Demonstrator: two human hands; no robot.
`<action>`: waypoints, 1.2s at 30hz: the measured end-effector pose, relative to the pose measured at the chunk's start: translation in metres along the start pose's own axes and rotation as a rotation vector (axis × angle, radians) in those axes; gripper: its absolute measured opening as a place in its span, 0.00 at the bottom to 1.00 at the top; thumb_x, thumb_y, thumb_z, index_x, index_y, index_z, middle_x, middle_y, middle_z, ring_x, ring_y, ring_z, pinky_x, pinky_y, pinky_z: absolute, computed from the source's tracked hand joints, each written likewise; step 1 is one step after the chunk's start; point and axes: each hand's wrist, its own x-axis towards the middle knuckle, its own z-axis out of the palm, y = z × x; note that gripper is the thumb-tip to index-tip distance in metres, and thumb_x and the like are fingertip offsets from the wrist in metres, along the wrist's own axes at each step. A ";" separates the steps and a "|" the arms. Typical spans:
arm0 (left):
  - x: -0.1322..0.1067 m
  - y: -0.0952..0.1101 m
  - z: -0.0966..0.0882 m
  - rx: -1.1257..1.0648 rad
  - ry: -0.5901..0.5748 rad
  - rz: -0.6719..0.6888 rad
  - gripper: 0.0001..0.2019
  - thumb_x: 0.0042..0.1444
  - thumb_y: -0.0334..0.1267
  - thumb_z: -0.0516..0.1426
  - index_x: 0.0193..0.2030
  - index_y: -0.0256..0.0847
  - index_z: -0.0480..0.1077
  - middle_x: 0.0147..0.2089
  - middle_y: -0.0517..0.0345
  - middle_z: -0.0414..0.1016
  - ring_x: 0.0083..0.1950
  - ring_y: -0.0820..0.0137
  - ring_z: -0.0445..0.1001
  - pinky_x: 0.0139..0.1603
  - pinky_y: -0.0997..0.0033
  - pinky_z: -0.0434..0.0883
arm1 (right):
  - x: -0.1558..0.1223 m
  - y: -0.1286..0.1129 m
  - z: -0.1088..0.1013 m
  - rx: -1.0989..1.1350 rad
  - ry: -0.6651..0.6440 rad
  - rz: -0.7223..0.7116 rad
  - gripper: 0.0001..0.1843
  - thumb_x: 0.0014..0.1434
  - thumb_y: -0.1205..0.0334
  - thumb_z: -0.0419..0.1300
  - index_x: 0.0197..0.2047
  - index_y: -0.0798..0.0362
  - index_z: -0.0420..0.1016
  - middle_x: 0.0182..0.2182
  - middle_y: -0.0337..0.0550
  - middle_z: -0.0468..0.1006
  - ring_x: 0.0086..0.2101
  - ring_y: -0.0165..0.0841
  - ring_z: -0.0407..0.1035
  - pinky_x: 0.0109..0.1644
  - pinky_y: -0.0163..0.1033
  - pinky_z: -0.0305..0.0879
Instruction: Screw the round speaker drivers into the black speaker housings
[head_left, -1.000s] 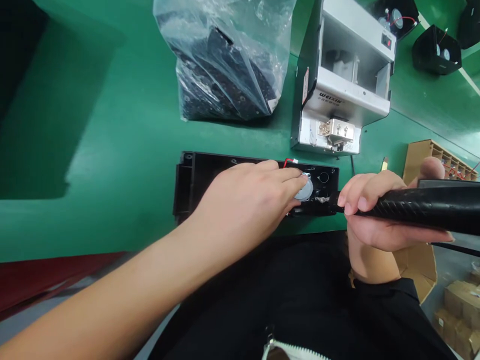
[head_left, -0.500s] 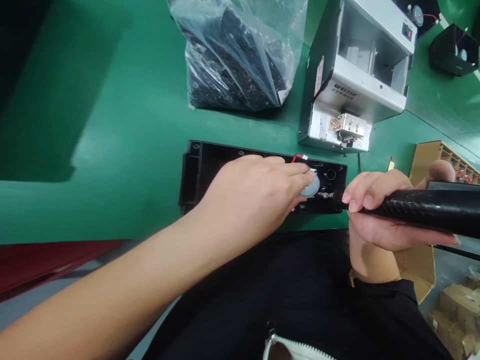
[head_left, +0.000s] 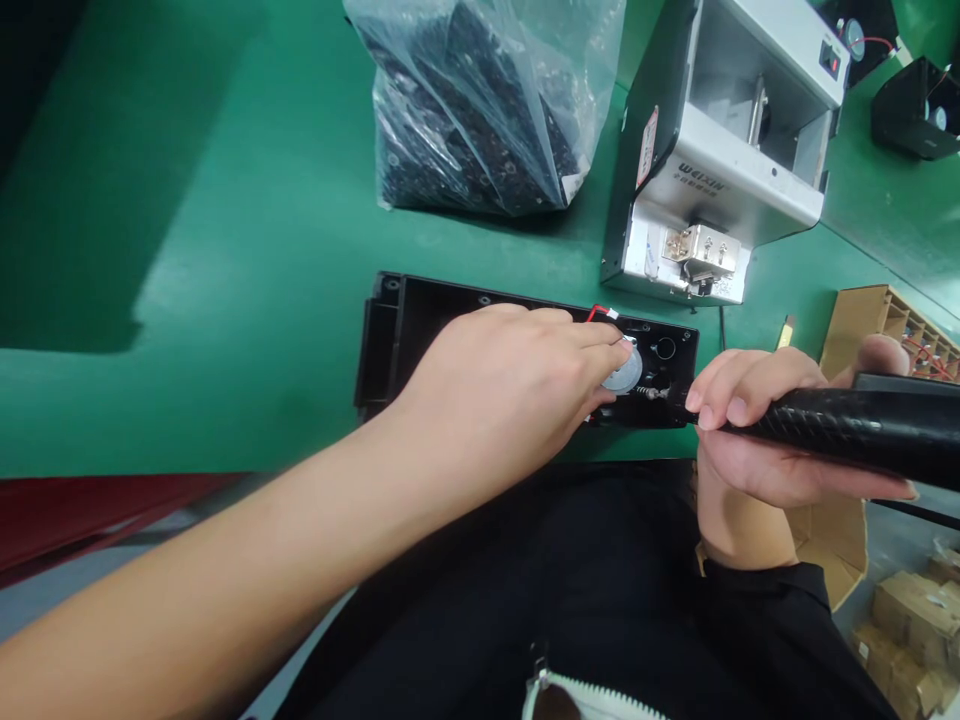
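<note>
A long black plastic housing [head_left: 435, 295] lies on the green bench. In its right half sits a round grey speaker [head_left: 624, 372], with a red wire [head_left: 600, 310] and a white plug beside it. My left hand [head_left: 517, 375] reaches over the housing, thumb and fingers closed about the speaker's edge; it hides much of the housing's middle. My right hand [head_left: 765, 420] is wrapped round a black electric screwdriver [head_left: 862, 425], held nearly level. The screwdriver's spring-like metal tip [head_left: 652, 392] points left, close to the speaker's right edge. Whether it touches a screw I cannot tell.
Behind the housing stand a clear plastic bag of black parts [head_left: 480, 120] and a silver screw feeder [head_left: 739, 180]. Farther right are a black box with speakers [head_left: 915, 110], a cardboard divider box [head_left: 859, 320] and a yellow-handled tool [head_left: 785, 332]. Cardboard boxes [head_left: 915, 620] lie below.
The view has shifted slightly, so the bag and feeder appear a little farther right. Both hands keep their hold, and the screwdriver tip stays close to the speaker.
</note>
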 end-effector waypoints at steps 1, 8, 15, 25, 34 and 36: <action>0.000 0.000 0.000 0.009 -0.002 0.003 0.13 0.76 0.40 0.60 0.57 0.51 0.87 0.59 0.51 0.94 0.54 0.48 0.92 0.49 0.51 0.81 | -0.001 -0.001 0.000 0.018 0.018 -0.003 0.36 0.70 0.21 0.66 0.75 0.18 0.69 0.21 0.19 0.63 0.10 0.31 0.54 0.15 0.39 0.64; -0.001 -0.001 0.002 0.084 0.014 0.042 0.12 0.76 0.40 0.60 0.57 0.49 0.86 0.59 0.52 0.94 0.52 0.49 0.93 0.47 0.52 0.81 | 0.000 -0.001 0.004 0.274 0.085 -0.027 0.33 0.76 0.23 0.59 0.70 0.34 0.80 0.22 0.25 0.73 0.12 0.30 0.59 0.15 0.38 0.66; -0.003 -0.004 0.005 0.062 0.119 0.084 0.09 0.75 0.38 0.63 0.53 0.48 0.86 0.57 0.52 0.95 0.48 0.52 0.92 0.44 0.54 0.78 | -0.001 -0.005 0.008 0.261 0.060 -0.066 0.39 0.77 0.20 0.55 0.75 0.36 0.80 0.24 0.24 0.71 0.13 0.27 0.61 0.17 0.36 0.69; -0.002 -0.004 0.008 0.080 0.158 0.128 0.06 0.73 0.35 0.66 0.53 0.47 0.86 0.56 0.52 0.95 0.45 0.52 0.91 0.41 0.53 0.74 | -0.008 0.002 0.018 0.543 0.107 -0.132 0.48 0.77 0.19 0.51 0.74 0.50 0.79 0.30 0.33 0.82 0.18 0.30 0.69 0.18 0.39 0.74; -0.004 -0.003 0.010 0.055 0.167 0.108 0.07 0.75 0.36 0.65 0.53 0.48 0.87 0.53 0.54 0.95 0.44 0.56 0.89 0.41 0.56 0.72 | -0.029 -0.033 -0.005 0.137 -0.098 -0.112 0.23 0.78 0.52 0.62 0.73 0.30 0.73 0.33 0.26 0.85 0.24 0.32 0.78 0.31 0.45 0.85; -0.003 -0.001 0.010 0.081 0.157 0.101 0.07 0.75 0.36 0.65 0.52 0.48 0.87 0.53 0.54 0.95 0.43 0.57 0.88 0.41 0.56 0.72 | -0.028 -0.043 -0.008 0.072 -0.169 -0.084 0.16 0.81 0.52 0.55 0.66 0.29 0.75 0.34 0.27 0.85 0.26 0.33 0.80 0.33 0.46 0.86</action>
